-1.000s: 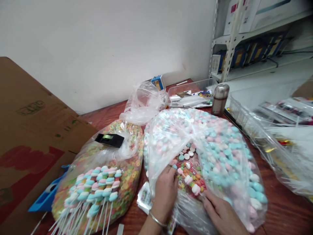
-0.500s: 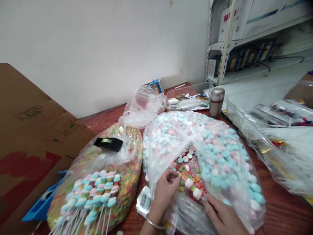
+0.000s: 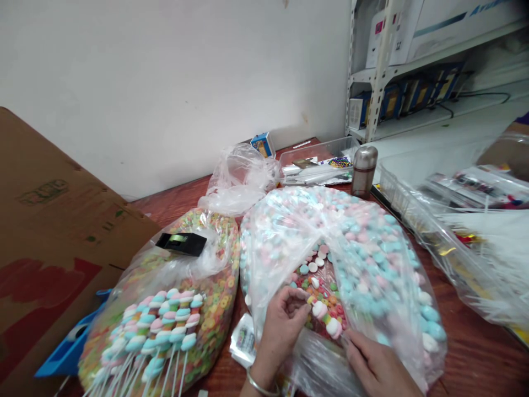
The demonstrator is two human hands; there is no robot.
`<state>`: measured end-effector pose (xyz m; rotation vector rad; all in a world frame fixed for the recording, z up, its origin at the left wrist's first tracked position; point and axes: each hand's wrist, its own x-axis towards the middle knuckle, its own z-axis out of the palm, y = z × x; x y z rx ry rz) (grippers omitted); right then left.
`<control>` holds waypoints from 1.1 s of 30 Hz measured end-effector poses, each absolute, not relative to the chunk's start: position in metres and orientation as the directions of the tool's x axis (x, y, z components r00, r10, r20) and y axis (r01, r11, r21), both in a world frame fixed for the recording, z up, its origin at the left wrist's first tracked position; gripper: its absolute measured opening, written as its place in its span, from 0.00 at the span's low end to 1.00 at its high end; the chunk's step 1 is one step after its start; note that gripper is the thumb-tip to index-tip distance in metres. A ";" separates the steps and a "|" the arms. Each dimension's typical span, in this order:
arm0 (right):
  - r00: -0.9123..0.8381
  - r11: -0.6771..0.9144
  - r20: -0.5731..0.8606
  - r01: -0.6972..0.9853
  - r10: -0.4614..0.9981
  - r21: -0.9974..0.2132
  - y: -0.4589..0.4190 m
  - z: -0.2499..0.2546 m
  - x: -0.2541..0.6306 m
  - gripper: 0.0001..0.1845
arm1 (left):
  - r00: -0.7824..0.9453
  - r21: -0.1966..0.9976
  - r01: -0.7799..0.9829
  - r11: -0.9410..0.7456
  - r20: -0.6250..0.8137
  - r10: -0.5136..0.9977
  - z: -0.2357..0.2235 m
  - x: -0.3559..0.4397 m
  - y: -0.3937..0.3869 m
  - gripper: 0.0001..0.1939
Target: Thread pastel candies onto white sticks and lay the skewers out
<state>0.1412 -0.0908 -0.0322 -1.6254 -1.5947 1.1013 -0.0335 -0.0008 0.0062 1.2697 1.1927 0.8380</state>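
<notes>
A clear plastic bag of pastel marshmallow twists (image 3: 351,259) lies on the worktop (image 3: 475,353) at lower centre, its film gathered so that a gap shows a mixed heap of round candies (image 3: 318,300). The left hand (image 3: 281,336) sits at the lower left of that gap, fingers curled and nearly closed, their tips against the candies; whether they pinch a piece is hard to make out. A metal bangle (image 3: 259,389) circles the left wrist, which the frame's bottom edge cuts off. The right hand (image 3: 378,364) lies at the gap's lower right, its fingers closed on the film; the bottom edge cuts this forearm off too, and the folds of plastic hide the bag's lower end.

Just left of the bag, touching it, lies a second bag of colored cereal rings (image 3: 210,298), with skewered marshmallow sticks (image 3: 159,331) on top and a black tape dispenser (image 3: 181,243) near its top. A small packet (image 3: 243,341) sits under the left hand's side. Beyond stand a crumpled bag (image 3: 237,182), a clear tray (image 3: 314,162) and a steel flask (image 3: 364,171). Cardboard (image 3: 53,237) fills the left edge, and a loaded bag (image 3: 458,259) blocks the right.
</notes>
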 end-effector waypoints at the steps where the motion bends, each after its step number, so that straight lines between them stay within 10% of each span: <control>1: -0.073 -0.093 -0.146 0.485 0.987 -0.870 -0.091 -0.032 0.142 0.20 | 0.211 0.978 0.147 0.146 -0.175 0.962 0.006 -0.033 -0.002 0.09; 10: -0.173 -0.070 -0.181 0.507 0.968 -0.859 -0.090 -0.035 0.149 0.20 | 0.267 0.943 0.329 -0.044 -0.048 0.962 0.011 -0.038 0.000 0.04; 25: -0.049 -0.051 -0.073 0.363 0.996 -0.930 -0.094 -0.038 0.150 0.21 | 0.033 0.962 -0.070 0.264 -0.262 0.965 0.002 -0.049 0.014 0.15; 33: -0.019 -0.102 -0.117 0.360 0.993 -0.927 -0.092 -0.043 0.151 0.22 | 0.154 0.725 0.672 -0.148 0.058 0.986 0.011 -0.052 0.006 0.10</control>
